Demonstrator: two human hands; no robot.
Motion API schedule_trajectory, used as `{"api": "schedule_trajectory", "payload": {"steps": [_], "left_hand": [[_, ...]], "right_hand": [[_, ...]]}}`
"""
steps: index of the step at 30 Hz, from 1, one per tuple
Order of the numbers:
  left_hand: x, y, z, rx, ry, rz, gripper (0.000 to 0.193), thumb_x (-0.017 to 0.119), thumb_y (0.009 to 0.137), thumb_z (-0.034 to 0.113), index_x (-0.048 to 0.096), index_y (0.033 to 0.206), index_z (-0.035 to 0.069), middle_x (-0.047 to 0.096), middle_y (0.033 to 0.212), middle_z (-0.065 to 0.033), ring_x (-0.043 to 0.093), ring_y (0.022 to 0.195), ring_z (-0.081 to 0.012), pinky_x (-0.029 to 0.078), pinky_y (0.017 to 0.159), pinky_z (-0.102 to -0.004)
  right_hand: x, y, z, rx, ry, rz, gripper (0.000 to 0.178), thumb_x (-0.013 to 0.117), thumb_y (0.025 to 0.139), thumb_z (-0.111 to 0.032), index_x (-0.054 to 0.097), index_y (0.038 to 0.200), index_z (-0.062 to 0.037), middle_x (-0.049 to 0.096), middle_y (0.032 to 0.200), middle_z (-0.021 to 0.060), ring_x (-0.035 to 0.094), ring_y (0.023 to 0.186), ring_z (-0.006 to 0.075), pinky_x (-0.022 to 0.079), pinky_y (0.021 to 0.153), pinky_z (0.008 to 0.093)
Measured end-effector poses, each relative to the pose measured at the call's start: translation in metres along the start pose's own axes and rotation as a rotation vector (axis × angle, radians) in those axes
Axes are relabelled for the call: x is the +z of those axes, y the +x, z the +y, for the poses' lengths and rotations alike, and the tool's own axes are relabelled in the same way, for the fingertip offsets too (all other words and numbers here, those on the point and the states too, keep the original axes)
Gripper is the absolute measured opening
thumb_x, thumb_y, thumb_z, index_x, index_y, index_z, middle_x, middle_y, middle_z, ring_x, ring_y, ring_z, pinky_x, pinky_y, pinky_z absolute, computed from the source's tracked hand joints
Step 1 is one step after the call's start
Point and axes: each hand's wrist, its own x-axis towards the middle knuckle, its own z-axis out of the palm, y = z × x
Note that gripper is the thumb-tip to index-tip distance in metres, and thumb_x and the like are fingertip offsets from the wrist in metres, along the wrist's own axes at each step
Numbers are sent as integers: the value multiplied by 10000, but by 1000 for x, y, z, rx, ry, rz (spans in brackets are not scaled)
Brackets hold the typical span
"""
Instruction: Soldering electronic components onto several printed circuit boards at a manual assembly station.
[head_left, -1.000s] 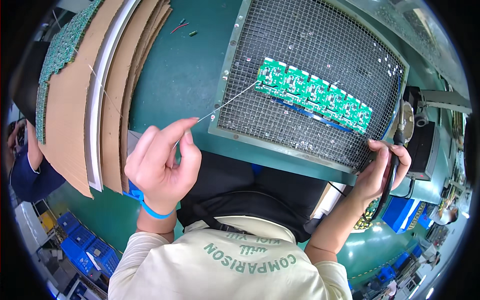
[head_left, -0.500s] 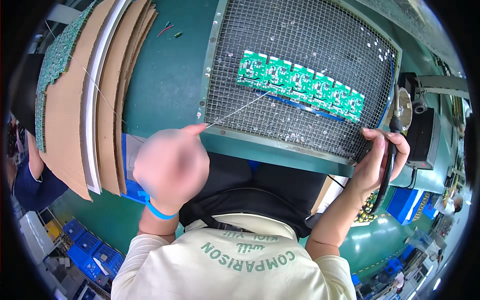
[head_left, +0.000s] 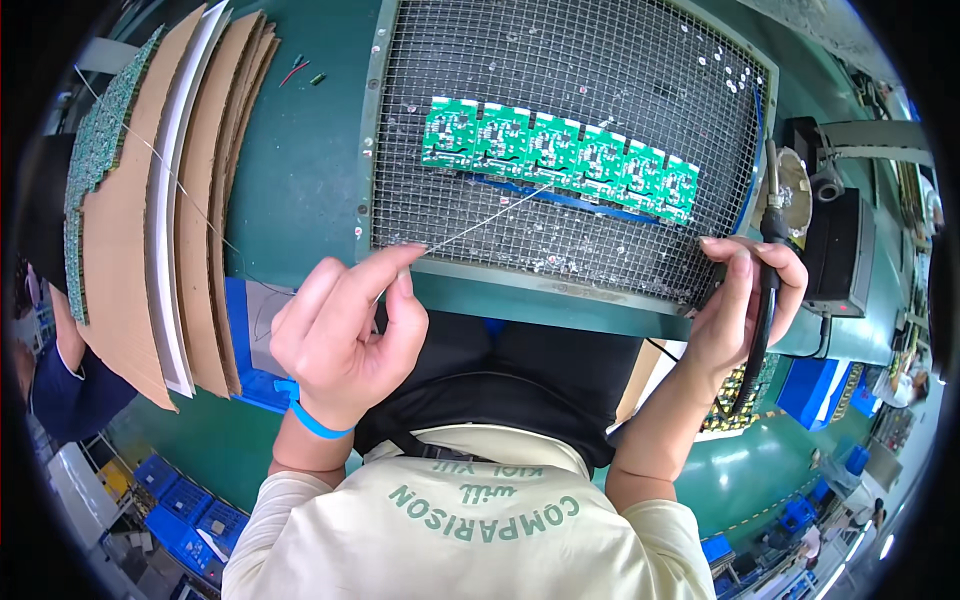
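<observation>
And the wire is on the move! The left hand (head_left: 345,335) pinches a thin, silvery wire (head_left: 488,219) between thumb and forefinger, fingertips pressed together, the other fingers curled into the palm. A second ago its far end was at the left end of the strip of six joined green circuit boards (head_left: 555,150); now it points at the lower edge near the third board. Touching or hovering just above? Cannot tell from here.

The boards themselves lie across the middle of the dark wire-mesh tray (head_left: 600,50) with its grey frame, a narrow blue strip (head_left: 510,186) showing along their lower side. Tray and boards slide leftward in view together, so that looks like the head turning, not the boards moving.

Over on the right, no change of grip: the right hand (head_left: 728,325) has its fingers closed round the black-handled soldering iron (head_left: 774,222), metal end up, beyond the tray's right edge, well apart from the boards. So, my reading: only the wire is working along the strip, the iron held aside.
</observation>
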Motion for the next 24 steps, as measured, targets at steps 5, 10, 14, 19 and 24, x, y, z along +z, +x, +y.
{"api": "schedule_trajectory", "payload": {"steps": [5,10,14,19,24], "left_hand": [[5,3,8,21,-12,-29,279,685,700,-65,754,941,58,479,595,32,351,432,-48,283,396,-227],[13,4,16,53,-27,-55,285,686,698,-64,753,945,62,510,617,18,384,433,-64,316,400,-234],[18,6,23,81,-27,-76,288,686,698,-63,752,947,65,520,624,5,410,433,-84,343,404,-244],[24,8,31,113,-25,-101,300,693,699,-62,749,963,71,525,630,-7,433,438,-105,363,408,-254],[29,7,39,115,-40,-136,315,690,704,-60,745,987,68,527,638,-17,475,485,-132,399,452,-281]], "right_hand": [[1,0,-1,-9,5,4,216,542,919,44,455,1111,-6,673,822,190,660,791,234,512,827,375],[0,0,0,12,19,12,214,534,919,47,453,1109,-7,673,816,200,664,779,243,511,823,375],[-2,0,1,22,45,8,212,531,919,50,452,1108,-5,672,819,204,667,773,246,512,820,372],[-2,1,-2,46,106,11,209,531,920,51,451,1105,-4,671,818,202,666,766,243,512,818,367],[-5,2,0,46,170,6,223,551,916,84,456,1098,-4,626,839,134,682,773,222,535,798,323]]}}
